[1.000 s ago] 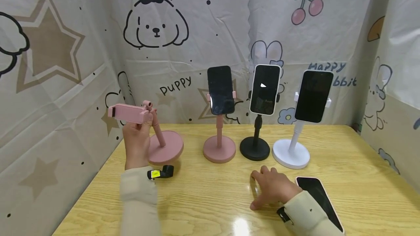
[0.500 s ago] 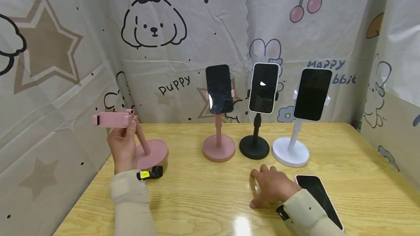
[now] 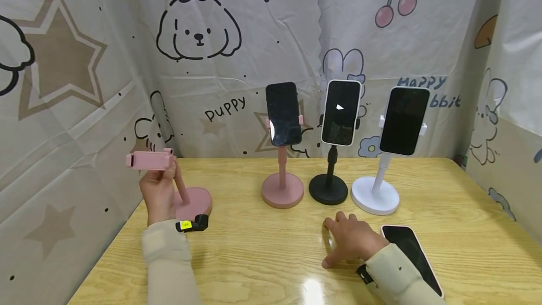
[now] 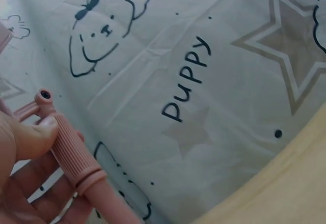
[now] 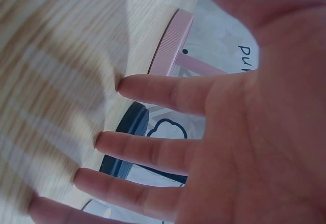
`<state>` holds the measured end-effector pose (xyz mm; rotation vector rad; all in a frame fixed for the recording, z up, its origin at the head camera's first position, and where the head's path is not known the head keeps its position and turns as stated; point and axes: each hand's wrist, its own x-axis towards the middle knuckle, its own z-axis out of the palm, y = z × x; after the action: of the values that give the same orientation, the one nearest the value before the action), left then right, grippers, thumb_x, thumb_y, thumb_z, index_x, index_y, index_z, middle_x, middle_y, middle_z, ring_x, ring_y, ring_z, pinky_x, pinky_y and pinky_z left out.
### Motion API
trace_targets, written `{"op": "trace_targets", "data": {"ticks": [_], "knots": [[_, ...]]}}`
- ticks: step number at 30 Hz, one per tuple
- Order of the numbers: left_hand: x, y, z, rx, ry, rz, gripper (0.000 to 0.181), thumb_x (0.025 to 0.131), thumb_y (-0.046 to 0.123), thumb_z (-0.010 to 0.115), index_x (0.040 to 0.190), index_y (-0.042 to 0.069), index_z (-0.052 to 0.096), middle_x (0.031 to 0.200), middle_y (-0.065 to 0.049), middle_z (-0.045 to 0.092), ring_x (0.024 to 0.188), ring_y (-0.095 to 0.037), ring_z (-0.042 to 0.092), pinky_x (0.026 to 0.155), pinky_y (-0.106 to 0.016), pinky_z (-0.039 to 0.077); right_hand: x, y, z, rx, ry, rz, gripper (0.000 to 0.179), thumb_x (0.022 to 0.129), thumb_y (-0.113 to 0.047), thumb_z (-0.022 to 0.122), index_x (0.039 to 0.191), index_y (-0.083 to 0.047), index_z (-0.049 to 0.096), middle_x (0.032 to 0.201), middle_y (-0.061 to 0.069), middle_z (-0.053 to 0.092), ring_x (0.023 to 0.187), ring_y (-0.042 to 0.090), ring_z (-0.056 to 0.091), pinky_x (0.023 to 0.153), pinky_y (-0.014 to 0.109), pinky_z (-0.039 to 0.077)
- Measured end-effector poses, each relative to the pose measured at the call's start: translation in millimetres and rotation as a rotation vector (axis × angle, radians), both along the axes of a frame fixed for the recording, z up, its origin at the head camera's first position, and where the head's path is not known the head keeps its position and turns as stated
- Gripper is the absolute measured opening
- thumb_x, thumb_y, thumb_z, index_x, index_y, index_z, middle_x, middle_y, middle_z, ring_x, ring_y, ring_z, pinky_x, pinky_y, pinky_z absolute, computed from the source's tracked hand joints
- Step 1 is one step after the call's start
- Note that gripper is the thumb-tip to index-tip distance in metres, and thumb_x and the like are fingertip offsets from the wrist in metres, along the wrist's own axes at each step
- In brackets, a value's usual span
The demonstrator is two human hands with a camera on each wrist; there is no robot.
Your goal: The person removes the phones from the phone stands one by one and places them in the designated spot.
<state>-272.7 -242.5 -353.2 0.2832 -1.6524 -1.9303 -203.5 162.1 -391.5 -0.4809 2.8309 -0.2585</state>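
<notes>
— Logging the left hand (image 3: 157, 194) first. What is the grip?

— Clamped on the upper post of a pink phone stand (image 3: 181, 186). Left wrist view: thumb pressed near the top of the ribbed collar (image 4: 75, 147), fingers behind.

— Position of that stand?

— Left end of the table (image 3: 245, 253), post leaning left, holder (image 3: 149, 160) lying crosswise above the hand. Whether its base rests flat on the wood, cannot tell.

— Right hand (image 3: 353, 239)?

— Fingers apart, nothing gripped. Right wrist view: spread fingertips down on the wood.

— Edges and room to move?

— Tight on the left: holder just beside the printed cloth (image 3: 262, 27), table's left edge close to the wrist. Wide strip of wood between this stand and the second pink stand (image 3: 282, 191); more wood between the two forearms. Right side narrower: a loose phone (image 3: 408, 248) lies beside the right hand, partly hidden by the sleeve (image 3: 400, 274).

— Surface and surroundings?

— Yellowish wood grain, one bright glare spot near the front. Second pink stand, black stand (image 3: 329, 189) and white stand (image 3: 375, 196) stand in a row toward the back, each bearing a phone. Cloth encloses back and both sides: puppy, stars, cherries, rabbits.
</notes>
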Motion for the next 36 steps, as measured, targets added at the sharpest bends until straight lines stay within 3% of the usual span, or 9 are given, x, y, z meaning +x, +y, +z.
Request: {"op": "trace_targets", "data": {"ticks": [4, 11, 20, 24, 28, 30, 33, 36], "knots": [[-2.9, -0.8, -6.1, 0.005, -0.059, -0.032, 0.034, 0.093, 0.027, 0.062, 0.126, 0.019, 0.065, 0.125, 0.001, 0.063, 0.119, -0.013, 0.045, 0.115, -0.043, 0.014, -0.5, 0.1, 0.1, 0.002, -0.002, 0.001, 0.087, 0.058, -0.054, 0.087, 0.126, -0.009, 0.055, 0.112, 0.014, 0.05, 0.095, 0.034, 0.049, 0.072, 0.053, 0.048], [-8.0, -0.8, -10.7, 0.002, -0.055, -0.047, 0.042, 0.088, 0.035, 0.064, 0.127, 0.019, 0.064, 0.124, 0.0, 0.062, 0.119, -0.013, 0.043, 0.116, -0.042, 0.011, -1.1, 0.0, -0.8, 0.002, 0.001, -0.002, 0.086, 0.059, -0.055, 0.087, 0.125, -0.01, 0.056, 0.112, 0.014, 0.05, 0.095, 0.034, 0.049, 0.072, 0.052, 0.048], [-8.3, -1.5, -12.0, -0.061, -0.089, -0.034, 0.041, 0.091, 0.035, 0.063, 0.129, 0.022, 0.062, 0.127, 0.0, 0.06, 0.12, -0.013, 0.043, 0.116, -0.042, 0.013, -0.2, -0.5, -0.3, 0.008, 0.009, 0.007, 0.085, 0.059, -0.054, 0.086, 0.124, -0.008, 0.056, 0.108, 0.014, 0.05, 0.092, 0.034, 0.049, 0.069, 0.052, 0.048], [-9.4, 0.5, -7.5, -0.202, -0.156, 0.034, 0.041, 0.094, 0.036, 0.06, 0.132, 0.019, 0.058, 0.134, -0.004, 0.056, 0.125, -0.018, 0.044, 0.113, -0.043, 0.023, 0.0, -0.5, -0.8, 0.009, 0.008, 0.006, 0.085, 0.059, -0.054, 0.086, 0.123, -0.008, 0.056, 0.109, 0.014, 0.05, 0.093, 0.035, 0.049, 0.069, 0.052, 0.048], [-8.0, 3.0, -2.3, -0.399, -0.28, 0.124, 0.059, 0.095, 0.048, 0.054, 0.139, 0.01, 0.045, 0.138, -0.017, 0.051, 0.129, -0.034, 0.045, 0.108, -0.053, 0.03, 0.2, -0.6, -1.2, 0.005, 0.009, 0.006, 0.085, 0.059, -0.055, 0.086, 0.123, -0.008, 0.056, 0.109, 0.014, 0.05, 0.091, 0.034, 0.049, 0.068, 0.05, 0.048], [-4.7, 3.5, -0.8, -0.483, -0.353, 0.147, 0.066, 0.093, 0.056, 0.05, 0.135, 0.004, 0.044, 0.133, -0.022, 0.054, 0.123, -0.041, 0.047, 0.104, -0.057, 0.031, -0.1, -0.7, -1.2, 0.002, 0.008, 0.005, 0.085, 0.06, -0.055, 0.086, 0.123, -0.008, 0.056, 0.11, 0.014, 0.05, 0.091, 0.034, 0.049, 0.068, 0.05, 0.047], [2.0, 3.1, 1.2, -0.622, -0.468, 0.112, 0.069, 0.094, 0.062, 0.04, 0.117, -0.001, 0.056, 0.113, -0.024, 0.063, 0.103, -0.041, 0.055, 0.091, -0.056, 0.039, -0.2, -0.3, -1.4, 0.002, 0.003, 0.002, 0.085, 0.06, -0.055, 0.086, 0.124, -0.008, 0.056, 0.11, 0.014, 0.049, 0.091, 0.033, 0.048, 0.068, 0.05, 0.047], [5.5, 3.3, 2.6, -0.685, -0.527, -0.028, 0.068, 0.096, 0.061, 0.036, 0.091, -0.002, 0.064, 0.086, -0.017, 0.067, 0.082, -0.031, 0.062, 0.076, -0.043, 0.047, -1.1, 0.2, -1.5, 0.005, 0.004, 0.0, 0.086, 0.059, -0.055, 0.086, 0.124, -0.007, 0.056, 0.111, 0.015, 0.049, 0.092, 0.034, 0.048, 0.068, 0.05, 0.047]]}}
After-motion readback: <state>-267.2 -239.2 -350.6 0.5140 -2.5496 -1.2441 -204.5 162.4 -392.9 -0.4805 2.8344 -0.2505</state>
